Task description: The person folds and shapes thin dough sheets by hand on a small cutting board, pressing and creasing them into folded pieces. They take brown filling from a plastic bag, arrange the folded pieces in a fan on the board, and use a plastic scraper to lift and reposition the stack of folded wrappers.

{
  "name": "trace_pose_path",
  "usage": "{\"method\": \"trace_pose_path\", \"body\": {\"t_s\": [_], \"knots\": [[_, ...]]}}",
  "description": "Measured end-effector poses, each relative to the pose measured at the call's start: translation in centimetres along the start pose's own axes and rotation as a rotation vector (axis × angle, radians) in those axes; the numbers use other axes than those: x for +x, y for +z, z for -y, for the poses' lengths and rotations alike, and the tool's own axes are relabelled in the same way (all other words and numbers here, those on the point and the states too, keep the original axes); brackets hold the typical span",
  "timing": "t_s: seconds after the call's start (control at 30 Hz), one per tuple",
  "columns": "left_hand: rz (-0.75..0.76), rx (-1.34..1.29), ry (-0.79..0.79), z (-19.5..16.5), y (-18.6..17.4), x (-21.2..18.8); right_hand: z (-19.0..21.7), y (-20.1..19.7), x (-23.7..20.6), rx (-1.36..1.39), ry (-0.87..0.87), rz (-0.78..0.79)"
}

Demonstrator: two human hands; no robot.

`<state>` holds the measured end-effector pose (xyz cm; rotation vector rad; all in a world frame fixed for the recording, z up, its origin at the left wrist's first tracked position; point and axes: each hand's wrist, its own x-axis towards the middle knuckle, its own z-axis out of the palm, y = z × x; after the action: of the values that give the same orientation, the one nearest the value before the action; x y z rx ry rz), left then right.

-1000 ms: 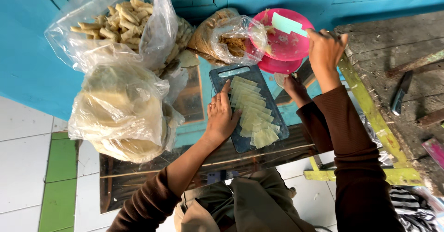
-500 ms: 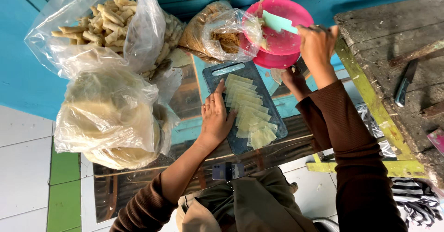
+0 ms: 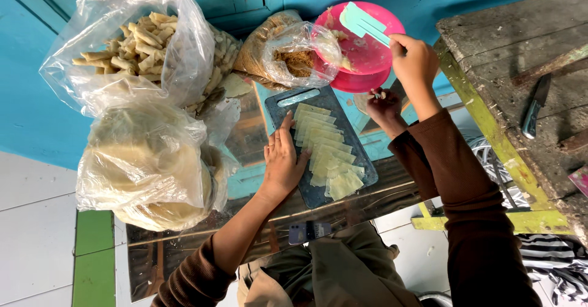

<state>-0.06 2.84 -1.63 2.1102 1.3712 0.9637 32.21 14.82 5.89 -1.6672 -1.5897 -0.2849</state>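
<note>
My left hand (image 3: 283,163) lies flat, holding nothing, on the left edge of a dark cutting board (image 3: 361,169). A row of overlapping pale yellow wrapper pieces (image 3: 323,148) runs down the board. My right hand (image 3: 415,59) grips a light teal spatula (image 3: 362,20), whose blade is over the pink bowl (image 3: 367,53) at the back. Bits of pale filling cling to the bowl's inside. Below my right hand a second hand (image 3: 383,105) in a brown sleeve shows, apparently a reflection in the shiny tabletop.
On the left are a clear bag of rolled snacks (image 3: 138,41) and a bag of round wrappers (image 3: 150,166). A bag of brown filling (image 3: 291,56) leans against the bowl. A knife (image 3: 534,112) lies on the worn wooden table (image 3: 508,50) at right.
My right hand and the spatula have shifted slightly left over the pink bowl. My left hand stays flat on the board.
</note>
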Motion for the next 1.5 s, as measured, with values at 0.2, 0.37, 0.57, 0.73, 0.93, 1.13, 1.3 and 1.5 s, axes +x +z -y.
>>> {"method": "trace_pose_path", "body": {"t_s": [0.2,0.37,0.57,0.73,0.93,1.13,1.3,1.5], "knots": [[0.017,0.008,-0.031,0.0,0.0,-0.1,-0.9,0.0,-0.2,-0.408,-0.312,-0.076],[0.011,0.009,-0.002,0.0,0.0,-0.1,-0.5,0.2,-0.3,-0.418,-0.354,-0.046],[0.000,0.005,0.013,-0.1,0.0,-0.2,-0.2,0.2,-0.4,-0.288,-0.131,0.031],[0.009,0.008,-0.003,0.0,-0.3,-0.3,0.1,1.0,-0.8,-0.078,-0.021,0.085],[0.017,0.020,0.001,0.2,-0.7,-0.3,0.7,1.2,-0.5,0.135,0.241,0.232],[-0.005,0.031,0.043,0.5,-0.8,-0.5,0.8,1.7,-0.6,0.256,0.312,0.276],[0.012,0.008,0.028,0.4,-1.1,-0.5,0.2,2.3,-0.4,0.376,0.336,0.304],[0.013,0.011,0.017,0.1,-1.1,-0.6,-0.5,2.5,-0.5,0.549,0.332,0.272]]}}
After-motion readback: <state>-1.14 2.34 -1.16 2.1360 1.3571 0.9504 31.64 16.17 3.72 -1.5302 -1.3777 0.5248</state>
